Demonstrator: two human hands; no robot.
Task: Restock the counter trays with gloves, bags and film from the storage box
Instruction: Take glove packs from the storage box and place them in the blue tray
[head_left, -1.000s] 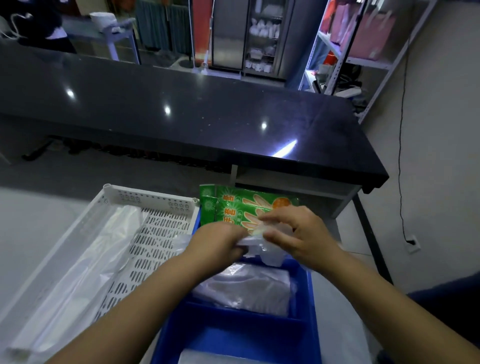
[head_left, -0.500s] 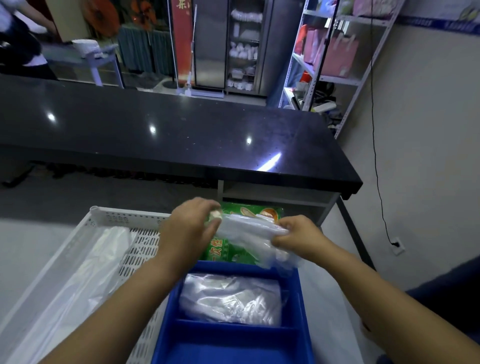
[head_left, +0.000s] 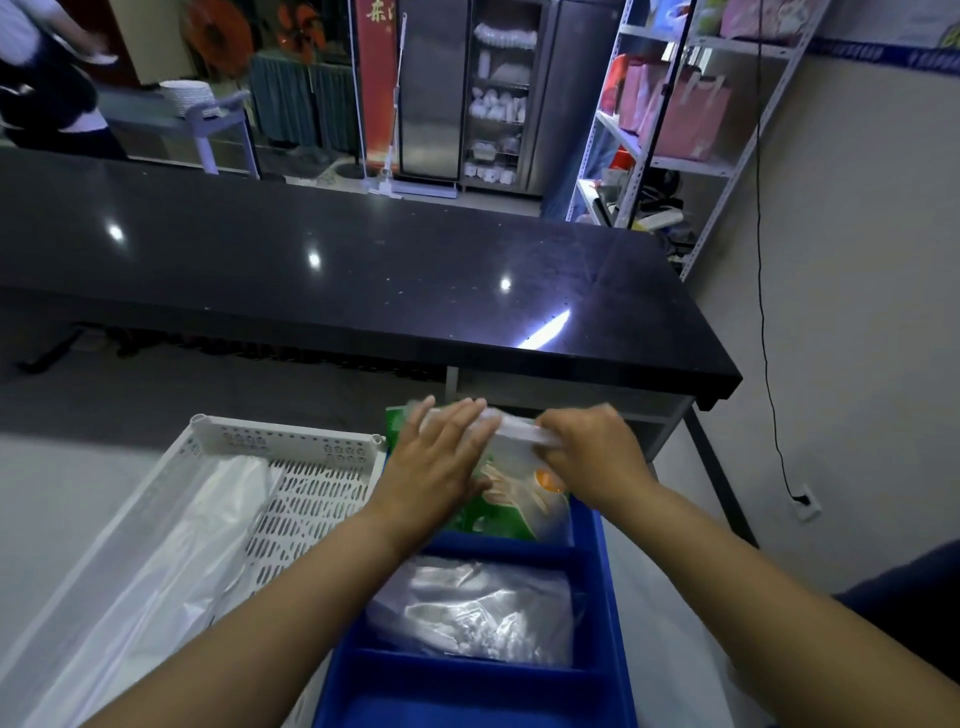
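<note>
A blue divided tray (head_left: 605, 582) lies below me. Its far compartment holds green glove packs (head_left: 493, 514); the middle one holds a pile of clear plastic bags (head_left: 472, 613). Over the far compartment my right hand (head_left: 592, 457) grips one end of a clear plastic packet (head_left: 511, 436). My left hand (head_left: 436, 462) lies flat with straight fingers on the packet's other end, above the green packs.
A white perforated tray (head_left: 306, 493) with a white plastic sheet (head_left: 156, 561) in it sits left of the blue tray. A long black counter (head_left: 363, 270) stands ahead, metal shelving (head_left: 675, 130) to the right, and a person (head_left: 47, 78) at the far left.
Both hands carried the clear packet from above the middle compartment forward to over the green glove packs. My left hand went from pinching it to lying flat on it.
</note>
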